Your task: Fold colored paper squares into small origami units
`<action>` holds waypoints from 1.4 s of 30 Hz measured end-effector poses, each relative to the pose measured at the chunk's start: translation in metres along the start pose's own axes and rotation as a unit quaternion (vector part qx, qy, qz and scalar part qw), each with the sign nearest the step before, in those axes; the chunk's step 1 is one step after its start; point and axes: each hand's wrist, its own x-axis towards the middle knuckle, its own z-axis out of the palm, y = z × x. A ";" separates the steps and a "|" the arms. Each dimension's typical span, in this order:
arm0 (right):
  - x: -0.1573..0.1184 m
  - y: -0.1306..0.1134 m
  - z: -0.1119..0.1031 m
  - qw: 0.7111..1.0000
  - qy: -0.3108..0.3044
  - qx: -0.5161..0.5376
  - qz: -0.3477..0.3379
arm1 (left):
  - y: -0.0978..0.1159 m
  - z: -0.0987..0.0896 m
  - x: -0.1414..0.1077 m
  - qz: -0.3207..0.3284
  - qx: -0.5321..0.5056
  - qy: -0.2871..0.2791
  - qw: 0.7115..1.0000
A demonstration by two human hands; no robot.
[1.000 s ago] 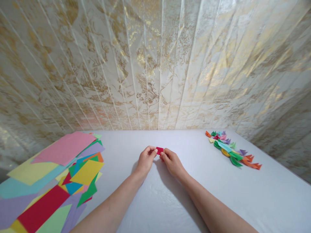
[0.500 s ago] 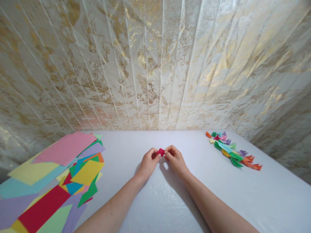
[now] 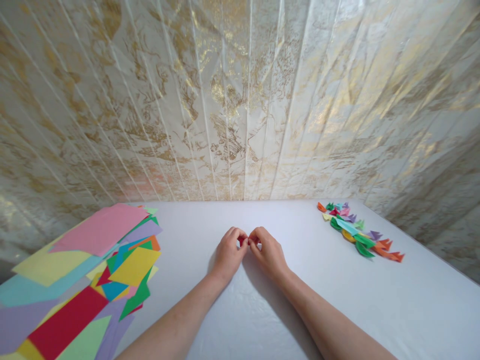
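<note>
Left hand [image 3: 243, 238] nearly closed, fingertips pinching mostly hidden red paper [image 3: 242, 242]

hands [image 3: 228, 254]: 2 | table [image 3: 360, 310]: 1 | held red paper [image 3: 242, 241]: 1 | loose sheets [image 3: 101, 227]: over ten | folded pieces [image 3: 347, 227]: over ten

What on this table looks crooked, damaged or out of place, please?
Nothing looks spilled or damaged. The coloured sheets at the left lie askew, overlapping at mixed angles; the folded pieces sit grouped at the right. The red paper between left hand and right hand is mostly hidden, so I cannot judge it.
</note>
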 end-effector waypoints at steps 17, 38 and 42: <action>0.004 0.001 -0.003 1.000 0.011 0.011 0.026 | -0.010 -0.001 0.006 -0.026 0.032 0.036 0.999; 0.009 0.004 0.004 0.968 0.018 0.240 0.066 | -0.001 0.000 0.004 -0.049 -0.090 -0.015 0.995; 0.010 0.005 0.005 0.957 0.004 0.273 0.101 | -0.003 0.004 0.003 -0.087 -0.129 -0.022 0.988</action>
